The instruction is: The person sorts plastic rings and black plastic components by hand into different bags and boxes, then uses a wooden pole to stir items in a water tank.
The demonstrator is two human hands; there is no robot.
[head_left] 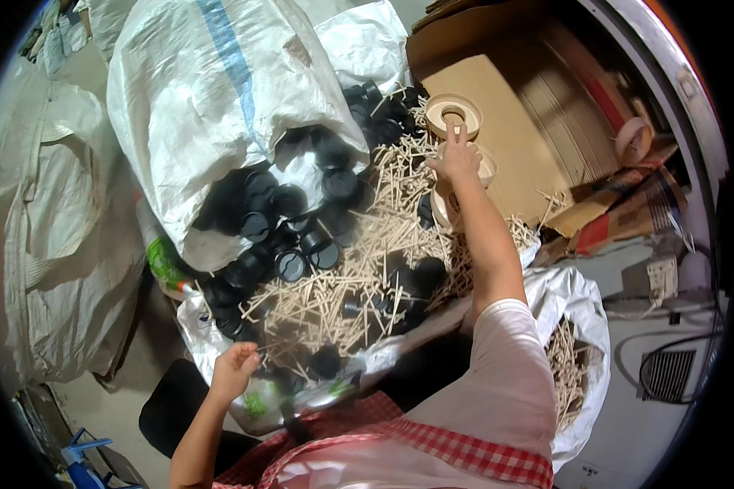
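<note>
My right hand (458,156) reaches over a cardboard sheet (538,134), its fingers stretched out. The fingertips touch or hover just over the near side of a beige ring that looks like a roll of tape (435,122). A second beige roll (488,167) lies partly under this hand, and another (442,205) beside the wrist. My left hand (233,372) is closed, thumb and fingers pinched, at the near left of a heap of short wooden sticks (359,261). What it pinches, if anything, is too small to name. Black round plastic pieces (290,265) lie among the sticks.
A big white woven sack (212,90) with a blue stripe opens onto the heap. Behind the cardboard sheet stands a cardboard box (559,69). More sticks fill a white bag (567,359) at the right. Another large sack (65,244) stands at the left.
</note>
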